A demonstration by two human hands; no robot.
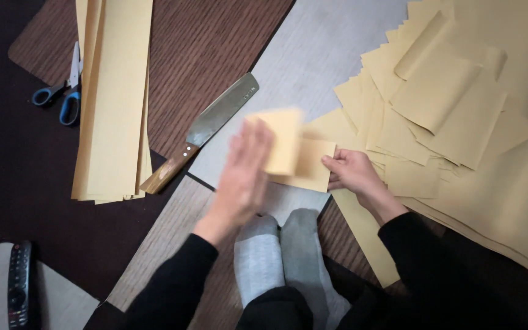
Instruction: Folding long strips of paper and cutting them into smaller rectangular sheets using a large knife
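My left hand is blurred with motion and holds up a small yellow-tan paper square by its edge. My right hand pinches the right edge of another folded tan sheet that lies on a grey board. Both arms wear black sleeves. My grey-socked feet rest just below the hands.
A large knife with a wooden handle lies left of the hands. A stack of long tan paper strips and blue-handled scissors sit at the left. A heap of cut tan sheets fills the right. A remote control lies at bottom left.
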